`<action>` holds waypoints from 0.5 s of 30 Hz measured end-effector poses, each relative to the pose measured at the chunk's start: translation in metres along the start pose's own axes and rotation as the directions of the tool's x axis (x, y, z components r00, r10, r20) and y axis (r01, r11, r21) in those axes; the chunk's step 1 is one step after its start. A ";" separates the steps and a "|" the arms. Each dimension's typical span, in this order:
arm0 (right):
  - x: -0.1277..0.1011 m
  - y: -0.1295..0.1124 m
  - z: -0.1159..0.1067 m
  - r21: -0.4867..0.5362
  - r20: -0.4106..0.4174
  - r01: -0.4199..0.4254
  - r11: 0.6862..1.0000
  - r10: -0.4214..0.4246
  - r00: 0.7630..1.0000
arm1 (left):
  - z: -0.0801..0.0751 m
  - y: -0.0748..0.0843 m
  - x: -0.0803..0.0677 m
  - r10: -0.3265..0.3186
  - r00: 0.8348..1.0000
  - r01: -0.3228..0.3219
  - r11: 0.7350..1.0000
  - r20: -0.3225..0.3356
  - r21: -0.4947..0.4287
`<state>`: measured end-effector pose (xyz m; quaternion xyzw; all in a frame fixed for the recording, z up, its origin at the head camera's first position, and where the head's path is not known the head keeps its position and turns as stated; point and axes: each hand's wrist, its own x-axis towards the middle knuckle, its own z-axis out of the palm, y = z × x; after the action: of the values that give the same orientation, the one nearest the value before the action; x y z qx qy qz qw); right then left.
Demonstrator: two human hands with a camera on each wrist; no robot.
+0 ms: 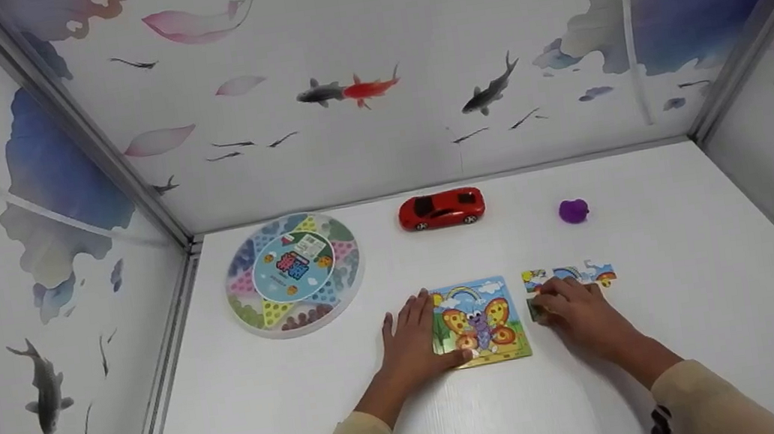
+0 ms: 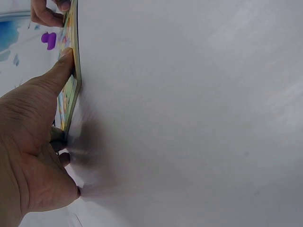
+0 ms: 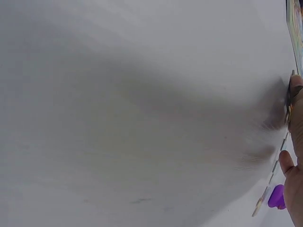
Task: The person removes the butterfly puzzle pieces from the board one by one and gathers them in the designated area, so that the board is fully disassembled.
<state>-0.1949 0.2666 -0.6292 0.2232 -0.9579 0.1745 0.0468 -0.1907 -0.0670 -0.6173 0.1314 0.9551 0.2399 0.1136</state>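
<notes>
A square jigsaw puzzle board (image 1: pixel 478 318) with a butterfly picture lies flat on the white table. My left hand (image 1: pixel 411 342) rests along its left side, fingers nearly straight, with the thumb on the front edge. Seen from the left wrist, that thumb (image 2: pixel 61 68) lies over the board's rim (image 2: pixel 75 90). Just right of the board, my right hand (image 1: pixel 587 317) pinches a small greenish puzzle piece (image 1: pixel 535 310) between thumb and fingers, which cover most of it. Beyond its fingertips lie loose puzzle pieces (image 1: pixel 599 270) with sky and rainbow parts, some hidden by the hand.
At the back stand a red toy car (image 1: pixel 442 209) and a small purple toy (image 1: pixel 573 211). A round Chinese checkers box (image 1: pixel 295 275) sits at the back left. Printed wall panels (image 1: pixel 363 152) close off the table's back and sides.
</notes>
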 end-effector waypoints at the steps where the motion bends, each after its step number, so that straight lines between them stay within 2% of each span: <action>1: 0.000 0.000 0.000 -0.002 -0.001 0.002 1.000 -0.002 1.000 | 0.000 0.000 0.000 -0.001 1.000 0.001 1.000 0.001 0.001; 15: -0.001 0.000 0.001 -0.052 -0.013 0.050 0.997 -0.051 0.999 | 0.000 0.000 0.000 -0.002 1.000 0.003 1.000 0.001 -0.016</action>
<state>-0.1941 0.2664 -0.6297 0.2446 -0.9558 0.1501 0.0640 -0.1907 -0.0668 -0.6174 0.1293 0.9532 0.2476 0.1153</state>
